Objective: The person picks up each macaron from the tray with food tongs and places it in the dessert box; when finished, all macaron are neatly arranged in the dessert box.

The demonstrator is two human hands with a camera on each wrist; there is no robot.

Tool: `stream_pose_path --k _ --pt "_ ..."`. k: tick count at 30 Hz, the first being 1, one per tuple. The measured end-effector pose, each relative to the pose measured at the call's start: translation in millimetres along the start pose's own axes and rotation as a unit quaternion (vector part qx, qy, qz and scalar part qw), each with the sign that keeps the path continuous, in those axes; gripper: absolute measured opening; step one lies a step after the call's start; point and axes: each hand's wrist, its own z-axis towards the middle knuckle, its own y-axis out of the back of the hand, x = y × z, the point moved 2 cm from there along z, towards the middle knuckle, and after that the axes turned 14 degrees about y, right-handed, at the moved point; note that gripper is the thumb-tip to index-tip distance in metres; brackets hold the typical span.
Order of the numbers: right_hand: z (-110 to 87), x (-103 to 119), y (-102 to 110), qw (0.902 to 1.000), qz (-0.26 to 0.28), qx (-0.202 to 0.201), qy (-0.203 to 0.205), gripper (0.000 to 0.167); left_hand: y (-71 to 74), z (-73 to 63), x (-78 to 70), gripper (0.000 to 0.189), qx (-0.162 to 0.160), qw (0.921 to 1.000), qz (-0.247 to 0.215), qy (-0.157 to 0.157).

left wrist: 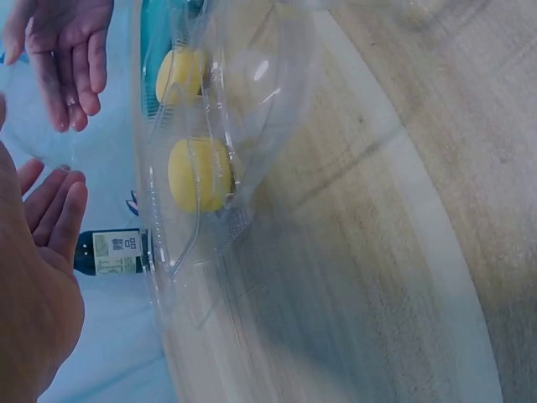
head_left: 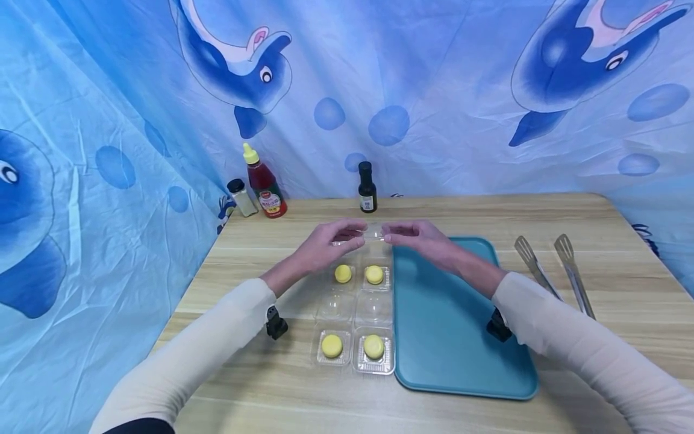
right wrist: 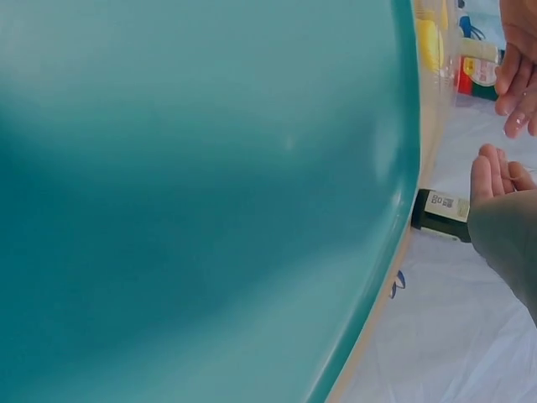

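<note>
The left hand [head_left: 332, 242] and right hand [head_left: 418, 241], fingers loosely extended, flank a clear plastic piece [head_left: 374, 232] between their fingertips; whether they pinch it, I cannot tell. Uneven pressure could tip it. On the hands' near side, four clear boxes [head_left: 388, 360] each hold one yellow cake [head_left: 373, 347].

Far left on the wood-grain table [head_left: 640, 319]: black-capped jar [head_left: 243, 199], red sauce bottle [head_left: 267, 188] just right of it; small dark bottle [head_left: 367, 190] upright at far middle. Right side, slotted metal utensils [head_left: 576, 275] (one pair of tongs or two pieces, cannot tell). Blue dolphin-print curtain [head_left: 461, 150] along far and left sides.
</note>
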Motion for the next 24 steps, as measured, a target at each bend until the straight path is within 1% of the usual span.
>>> stream_pose_path --k 4,7,10,13,15,17,22,24 --pt "-2.8 -1 -1 0.9999 -0.005 -0.002 0.014 0.058 0.8 1.2 0.7 0.054 0.02 0.9998 -0.003 0.0" --pt "-5.7 -3 -2 0.9997 -0.009 0.005 0.023 0.061 1.3 1.6 0.6 0.06 0.033 0.9994 0.011 -0.003" --pt "-9.3 -4 -3 0.9989 -0.032 0.019 0.028 0.067 1.6 0.8 1.6 0.064 0.044 0.9985 0.033 -0.002" --pt "-12.3 -7 -5 0.9955 -0.077 0.039 0.038 0.073 0.7 -1.5 3.4 0.067 0.051 0.997 0.059 -0.002" --pt "-14.2 -8 -8 0.9908 -0.115 0.054 0.047 0.076 -0.9 -3.0 4.9 0.068 0.051 0.9952 0.083 -0.01" --pt "-15.7 -11 -10 0.9843 -0.153 0.067 0.057 0.077 -3.2 -4.4 6.5 0.068 0.046 0.992 0.115 -0.024" --pt "-19.6 -14 -17 0.9635 -0.239 0.083 0.087 0.077 -9.8 -6.3 10.4 0.07 0.028 0.9782 0.197 -0.059" --pt "-21.2 -14 -19 0.9565 -0.262 0.083 0.097 0.077 -12.4 -6.9 11.0 0.07 0.026 0.9738 0.216 -0.067"
